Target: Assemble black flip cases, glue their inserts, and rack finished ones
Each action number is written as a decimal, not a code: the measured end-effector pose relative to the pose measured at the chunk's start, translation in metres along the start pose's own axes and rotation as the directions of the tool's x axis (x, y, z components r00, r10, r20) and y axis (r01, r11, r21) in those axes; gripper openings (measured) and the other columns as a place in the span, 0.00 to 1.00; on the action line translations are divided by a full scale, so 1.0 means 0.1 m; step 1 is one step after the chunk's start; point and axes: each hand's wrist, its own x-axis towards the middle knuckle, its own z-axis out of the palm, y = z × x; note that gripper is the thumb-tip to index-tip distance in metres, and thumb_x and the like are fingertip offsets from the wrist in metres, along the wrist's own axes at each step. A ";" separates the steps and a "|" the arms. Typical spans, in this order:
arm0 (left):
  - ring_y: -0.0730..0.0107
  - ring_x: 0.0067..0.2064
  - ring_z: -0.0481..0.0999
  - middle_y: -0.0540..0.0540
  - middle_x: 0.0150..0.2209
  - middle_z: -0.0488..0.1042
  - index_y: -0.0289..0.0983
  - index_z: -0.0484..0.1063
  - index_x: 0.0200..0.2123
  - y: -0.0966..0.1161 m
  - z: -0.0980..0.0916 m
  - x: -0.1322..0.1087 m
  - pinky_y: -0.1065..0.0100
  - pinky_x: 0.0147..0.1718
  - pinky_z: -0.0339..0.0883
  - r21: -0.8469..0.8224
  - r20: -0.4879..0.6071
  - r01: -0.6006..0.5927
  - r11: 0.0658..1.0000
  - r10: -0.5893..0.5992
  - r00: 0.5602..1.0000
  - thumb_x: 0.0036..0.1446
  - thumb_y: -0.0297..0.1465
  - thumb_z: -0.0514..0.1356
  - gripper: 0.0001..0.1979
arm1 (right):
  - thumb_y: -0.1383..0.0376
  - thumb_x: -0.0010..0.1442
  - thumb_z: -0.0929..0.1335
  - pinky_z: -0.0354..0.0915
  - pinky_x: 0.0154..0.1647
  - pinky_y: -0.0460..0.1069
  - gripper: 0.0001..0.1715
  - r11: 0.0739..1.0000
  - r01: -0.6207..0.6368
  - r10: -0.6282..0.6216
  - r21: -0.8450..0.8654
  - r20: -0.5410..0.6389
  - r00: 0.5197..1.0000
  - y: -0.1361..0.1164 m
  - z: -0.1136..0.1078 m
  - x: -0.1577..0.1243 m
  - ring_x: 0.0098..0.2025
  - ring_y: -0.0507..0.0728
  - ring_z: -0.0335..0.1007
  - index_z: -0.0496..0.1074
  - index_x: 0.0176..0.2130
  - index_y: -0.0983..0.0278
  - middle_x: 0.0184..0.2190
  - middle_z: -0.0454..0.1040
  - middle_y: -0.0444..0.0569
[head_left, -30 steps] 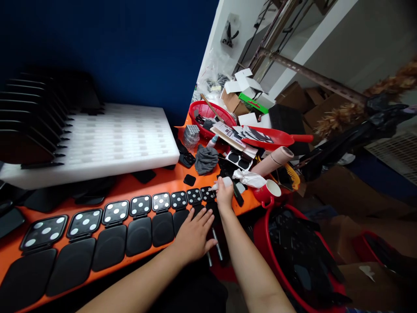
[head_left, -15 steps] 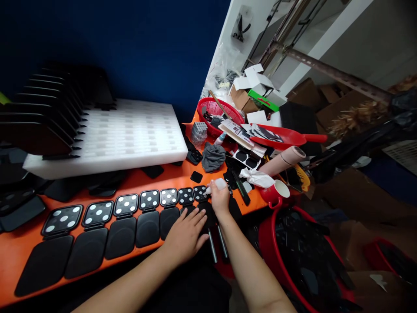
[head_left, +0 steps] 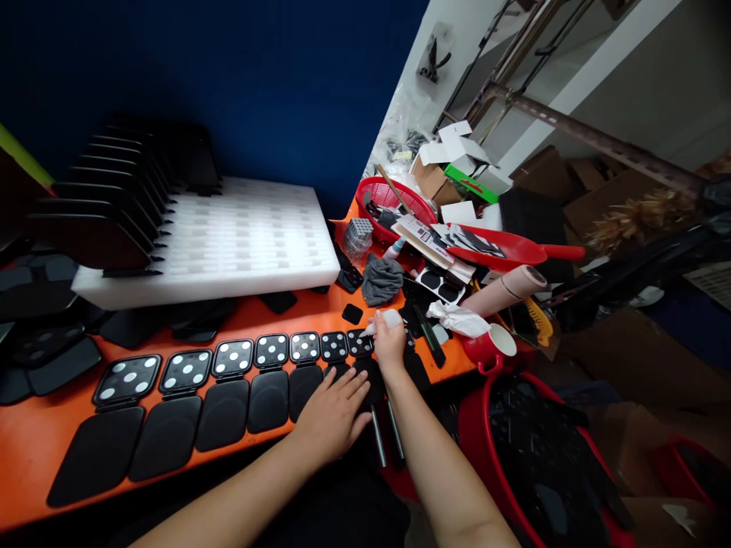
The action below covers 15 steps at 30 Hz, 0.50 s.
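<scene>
A row of black hinged square cases (head_left: 228, 380) lies open along the front of the orange table (head_left: 34, 457), their upper halves dotted with white spots. My left hand (head_left: 334, 415) lies flat, fingers spread, on the lower half of a case near the row's right end. My right hand (head_left: 389, 346) is closed round a small white bottle (head_left: 384, 321), its tip pointing left over the last spotted case (head_left: 359, 344).
A white foam tray (head_left: 228, 243) with upright black plates (head_left: 108, 198) stands at the back left. A red basket (head_left: 394, 202), grey cloth (head_left: 381, 278), red scoop (head_left: 502, 247), paper roll (head_left: 502, 289) and red mug (head_left: 491, 348) crowd the right. A red tub (head_left: 485, 426) of black parts sits below.
The view has drifted a little, so everything sits further right in the frame. Both hands stay at the right end of the row, the bottle still over the last case.
</scene>
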 end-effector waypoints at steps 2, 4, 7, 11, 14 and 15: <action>0.55 0.61 0.60 0.45 0.60 0.62 0.39 0.63 0.56 0.02 -0.02 0.01 0.46 0.58 0.51 -0.006 0.016 0.011 1.000 -0.010 1.000 0.59 0.40 0.51 0.23 | 0.51 0.55 0.65 0.59 0.19 0.45 0.19 0.997 -0.052 0.052 0.048 -0.006 0.999 -0.01 -0.02 0.00 0.18 0.50 0.63 0.67 0.29 0.65 0.25 0.75 0.49; 0.53 0.61 0.59 0.43 0.60 0.61 0.37 0.62 0.57 0.03 -0.06 0.00 0.46 0.58 0.52 0.001 0.022 0.011 1.000 -0.011 1.000 0.58 0.39 0.53 0.24 | 0.50 0.55 0.65 0.56 0.15 0.45 0.20 0.987 -0.111 0.111 0.112 0.006 0.994 -0.04 -0.01 -0.03 0.16 0.49 0.60 0.68 0.30 0.66 0.25 0.75 0.48; 0.53 0.61 0.58 0.42 0.61 0.60 0.35 0.60 0.58 0.02 -0.15 -0.08 0.46 0.58 0.52 0.035 0.009 0.001 0.999 -0.001 1.000 0.58 0.38 0.53 0.26 | 0.49 0.55 0.64 0.54 0.13 0.44 0.22 0.978 -0.135 0.125 0.160 0.071 0.990 -0.12 0.07 -0.16 0.15 0.49 0.59 0.69 0.30 0.66 0.24 0.75 0.48; 0.53 0.61 0.59 0.42 0.61 0.60 0.36 0.60 0.58 -0.07 -0.25 -0.25 0.46 0.58 0.53 0.089 0.008 0.025 0.996 -0.026 1.000 0.60 0.39 0.50 0.25 | 0.50 0.55 0.64 0.58 0.18 0.45 0.21 0.993 -0.078 0.063 0.093 0.152 0.986 -0.18 0.20 -0.34 0.19 0.51 0.65 0.70 0.30 0.65 0.26 0.76 0.49; 0.54 0.60 0.60 0.42 0.60 0.61 0.36 0.61 0.58 -0.16 -0.24 -0.34 0.48 0.57 0.55 0.101 0.018 0.048 0.994 -0.050 0.999 0.60 0.39 0.50 0.25 | 0.51 0.55 0.65 0.63 0.25 0.47 0.19 1.000 0.007 -0.006 -0.006 0.148 0.989 -0.17 0.24 -0.40 0.26 0.54 0.70 0.70 0.29 0.65 0.26 0.76 0.50; 0.55 0.60 0.61 0.43 0.60 0.61 0.36 0.61 0.58 -0.18 -0.22 -0.35 0.49 0.57 0.55 0.098 0.012 0.050 0.994 -0.051 0.999 0.60 0.38 0.51 0.24 | 0.51 0.55 0.65 0.63 0.27 0.47 0.19 0.999 0.029 -0.024 -0.034 0.141 0.990 -0.17 0.24 -0.40 0.27 0.55 0.71 0.70 0.29 0.65 0.26 0.76 0.50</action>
